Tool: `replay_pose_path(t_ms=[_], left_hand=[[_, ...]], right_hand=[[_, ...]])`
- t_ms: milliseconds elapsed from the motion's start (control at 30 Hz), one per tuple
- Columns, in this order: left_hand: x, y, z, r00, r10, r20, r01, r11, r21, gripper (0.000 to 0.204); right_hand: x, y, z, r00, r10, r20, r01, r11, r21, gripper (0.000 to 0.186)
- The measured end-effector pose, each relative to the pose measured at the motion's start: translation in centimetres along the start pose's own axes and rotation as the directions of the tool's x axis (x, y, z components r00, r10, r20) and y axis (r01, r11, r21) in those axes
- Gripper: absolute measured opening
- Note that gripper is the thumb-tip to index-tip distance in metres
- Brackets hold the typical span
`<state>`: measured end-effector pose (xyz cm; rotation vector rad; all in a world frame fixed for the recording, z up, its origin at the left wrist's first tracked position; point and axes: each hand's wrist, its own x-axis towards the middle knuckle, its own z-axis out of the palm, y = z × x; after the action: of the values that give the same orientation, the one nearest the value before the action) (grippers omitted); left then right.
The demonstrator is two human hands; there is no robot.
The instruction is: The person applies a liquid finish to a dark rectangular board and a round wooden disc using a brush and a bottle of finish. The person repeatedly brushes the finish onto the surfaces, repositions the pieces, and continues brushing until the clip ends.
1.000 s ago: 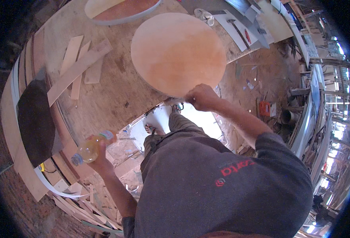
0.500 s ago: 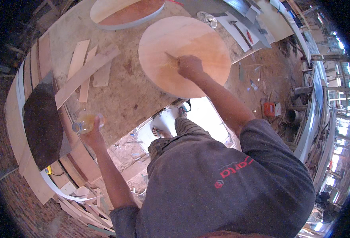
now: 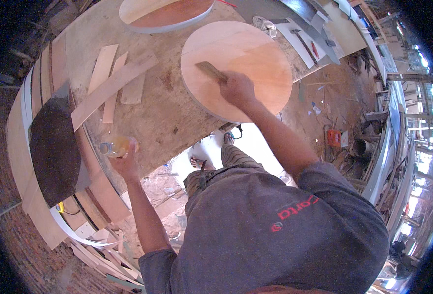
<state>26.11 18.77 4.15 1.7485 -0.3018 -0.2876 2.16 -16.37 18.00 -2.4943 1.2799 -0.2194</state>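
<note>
My right hand (image 3: 237,89) is closed round a thin, flat spreader (image 3: 209,70), greyish brown, whose free end points to the far left. Under it lies a round wooden board (image 3: 263,56), pale pink-tan with a pale edge; a darker tone covers part of its face. Whether the spreader touches the board, I cannot tell. Over the near left edge of the workbench (image 3: 165,110), my left hand (image 3: 124,165) grips a clear plastic bottle (image 3: 113,148) holding something yellowish. The bottle is tilted on its side, its end toward the left.
A second round piece (image 3: 177,17) lies at the bench's far side. Several thin wood strips (image 3: 113,81) cross one another on the left. A hammer (image 3: 304,46) rests on a white sheet at far right. A dark oval panel (image 3: 54,149) stands left, an orange box (image 3: 335,138) on the floor.
The spreader has turned from edge-on to showing its flat face, its tip moving slightly farther away. Both hands remain closed on what they hold. The whole view has shifted a little.
</note>
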Motion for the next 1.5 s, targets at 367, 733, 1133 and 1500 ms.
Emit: replay_pose_path(t_ms=[367, 733, 1133, 1500], left_hand=[[-6.7, 3.7, 1.7, 0.94, 0.205, -0.272, -0.105, 0.934, 0.34, 0.063], [-6.4, 11.2, 15.9, 0.917, 0.315, 0.245, -0.347, 0.933, 0.097, 0.033], [18.0, 8.0, 35.8, 0.921, 0.042, 0.388, -0.223, 0.873, 0.434, 0.066], [12.8, 12.6, 41.8, 0.862, -0.287, 0.418, 0.128, 0.921, 0.368, 0.086]], right_hand=[[-3.5, 2.9, 3.5, 0.899, -0.431, -0.078, 0.427, 0.902, -0.057, 0.023], [-14.3, 31.4, -2.0, 0.766, 0.568, 0.299, -0.125, -0.325, 0.937, 0.049], [-6.1, 39.5, 0.6, 0.872, 0.244, 0.425, -0.203, -0.609, 0.767, 0.053], [-4.5, 41.7, -1.5, 0.826, 0.09, 0.556, -0.408, -0.584, 0.701, 0.055]])
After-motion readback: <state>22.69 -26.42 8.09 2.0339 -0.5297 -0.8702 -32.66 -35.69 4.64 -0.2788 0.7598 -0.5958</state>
